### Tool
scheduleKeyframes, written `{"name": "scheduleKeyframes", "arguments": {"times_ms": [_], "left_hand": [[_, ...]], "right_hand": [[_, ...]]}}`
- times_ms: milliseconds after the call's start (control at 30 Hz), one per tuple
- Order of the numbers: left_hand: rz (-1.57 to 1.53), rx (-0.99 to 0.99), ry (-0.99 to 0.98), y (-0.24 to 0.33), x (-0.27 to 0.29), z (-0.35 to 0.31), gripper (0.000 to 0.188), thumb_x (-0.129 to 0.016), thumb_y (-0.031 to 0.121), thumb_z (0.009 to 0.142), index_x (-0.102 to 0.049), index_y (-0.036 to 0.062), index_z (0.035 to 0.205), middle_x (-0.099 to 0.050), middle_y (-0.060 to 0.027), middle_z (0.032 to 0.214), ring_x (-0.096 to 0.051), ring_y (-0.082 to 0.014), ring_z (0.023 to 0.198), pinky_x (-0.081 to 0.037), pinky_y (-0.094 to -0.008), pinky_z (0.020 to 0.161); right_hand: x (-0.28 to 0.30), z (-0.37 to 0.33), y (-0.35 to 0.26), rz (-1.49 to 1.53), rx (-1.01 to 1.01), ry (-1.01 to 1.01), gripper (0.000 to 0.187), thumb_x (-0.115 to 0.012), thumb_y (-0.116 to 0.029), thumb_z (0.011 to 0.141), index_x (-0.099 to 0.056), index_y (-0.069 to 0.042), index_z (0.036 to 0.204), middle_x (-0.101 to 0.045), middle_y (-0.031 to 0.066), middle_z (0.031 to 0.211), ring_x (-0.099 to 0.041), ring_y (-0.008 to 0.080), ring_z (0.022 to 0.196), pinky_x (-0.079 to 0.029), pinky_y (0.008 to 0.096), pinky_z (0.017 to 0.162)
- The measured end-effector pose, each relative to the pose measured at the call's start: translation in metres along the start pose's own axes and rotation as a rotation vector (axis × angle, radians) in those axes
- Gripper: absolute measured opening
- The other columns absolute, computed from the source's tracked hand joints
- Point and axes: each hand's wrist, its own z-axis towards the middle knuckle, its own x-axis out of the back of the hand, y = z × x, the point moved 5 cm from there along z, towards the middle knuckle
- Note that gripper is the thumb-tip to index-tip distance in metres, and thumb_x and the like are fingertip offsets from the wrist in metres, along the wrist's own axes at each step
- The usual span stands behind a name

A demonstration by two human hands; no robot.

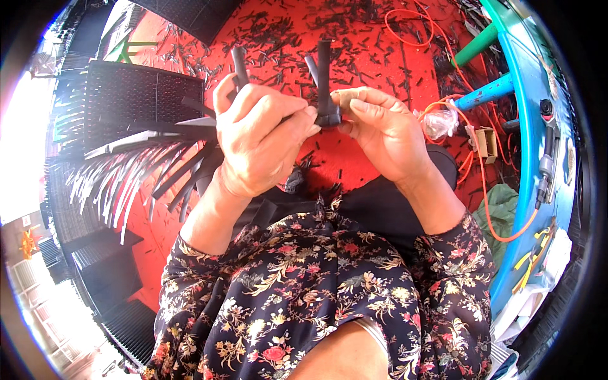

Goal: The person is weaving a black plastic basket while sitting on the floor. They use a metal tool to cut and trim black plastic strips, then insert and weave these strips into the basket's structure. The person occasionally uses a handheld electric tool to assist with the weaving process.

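Head view: left hand (263,136) clenched around black cutters (239,66), handle tips poking up above fingers. Right hand (383,126) pinching small black plastic part (324,82) at its base, two prongs standing upright in a V above thumb and forefinger. Both hands held close together, fingertips nearly touching, above lap over red floor (380,57). Floor littered with short black offcuts (354,28). Fan of long black strips (145,161) spread just left of left hand, beside black ribbed panel (136,95). Orange cable (484,190) looping along right side near blue frame (529,82); clear plastic bag (440,121) just right of right hand. Floral sleeves at lower edge.
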Motion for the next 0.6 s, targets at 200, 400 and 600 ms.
{"name": "scheduleKeyframes", "arguments": {"times_ms": [200, 400, 600], "left_hand": [[0.011, 0.047, -0.050, 0.015, 0.017, -0.016, 0.018, -0.073, 0.014, 0.057, -0.068, 0.0082, 0.074, -0.061, 0.0009, 0.079, -0.057, -0.0158, 0.069, -0.032, -0.0400, 0.090], [0.012, 0.102, -0.090, 0.026, 0.025, -0.020, 0.012, -0.074, 0.009, 0.061, -0.068, 0.0089, 0.072, -0.062, 0.0010, 0.081, -0.058, -0.0155, 0.070, -0.033, -0.0435, 0.093], [0.004, 0.123, -0.090, 0.026, 0.027, -0.018, 0.012, -0.073, 0.006, 0.062, -0.067, 0.0083, 0.072, -0.062, 0.0012, 0.082, -0.058, -0.0159, 0.069, -0.033, -0.0431, 0.092]], "right_hand": [[-0.033, 0.010, -0.020, -0.428, -0.181, -0.130, 0.017, -0.061, -0.016, 0.086, -0.066, 0.000, 0.085, -0.064, 0.0032, 0.076, -0.056, 0.0084, 0.067, -0.043, 0.0216, 0.063], [-0.035, 0.002, -0.012, -0.402, -0.067, -0.095, 0.012, -0.065, -0.009, 0.080, -0.065, 0.003, 0.081, -0.063, 0.0046, 0.072, -0.057, 0.0087, 0.068, -0.045, 0.0240, 0.064], [-0.041, -0.015, -0.013, -0.332, 0.055, 0.095, 0.011, -0.059, -0.007, 0.081, -0.058, 0.003, 0.077, -0.058, 0.0022, 0.068, -0.051, 0.0061, 0.065, -0.040, 0.0225, 0.057]]}}
